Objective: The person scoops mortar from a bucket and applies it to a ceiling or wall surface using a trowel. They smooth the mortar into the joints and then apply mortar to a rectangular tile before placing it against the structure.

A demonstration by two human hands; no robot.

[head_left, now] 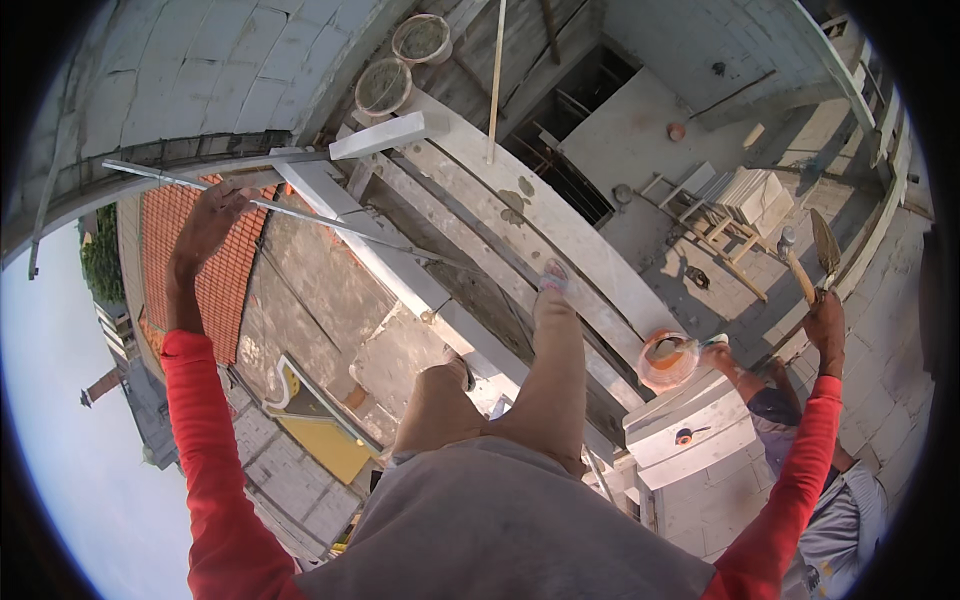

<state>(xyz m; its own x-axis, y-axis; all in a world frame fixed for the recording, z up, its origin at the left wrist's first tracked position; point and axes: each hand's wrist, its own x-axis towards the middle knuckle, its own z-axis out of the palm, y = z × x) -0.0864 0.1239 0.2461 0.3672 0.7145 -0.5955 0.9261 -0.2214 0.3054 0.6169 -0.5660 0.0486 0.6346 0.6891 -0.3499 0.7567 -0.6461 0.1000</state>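
Note:
My left hand [215, 215], raised at the left, is closed around a long thin metal bar [340, 225]. The bar slants from the block wall at upper left down toward the planks. At the right, my right hand [825, 322] is closed on a trowel [824, 245] with its pointed blade up. Beside the blade, a wooden handle with a rounded grey head [787, 240] rises from the same hand; its kind is unclear. A pale block [378, 136] lies across the far end of the planks, beyond my left hand.
My feet are on narrow planks [600, 270] and a pale wall top [400, 285], high above a lower floor. An orange bucket [668, 362] and stacked blocks [690, 425] stand at right, beside another person [790, 420]. Two buckets [384, 87] stand far ahead; an upright pole [496, 90] rises nearby.

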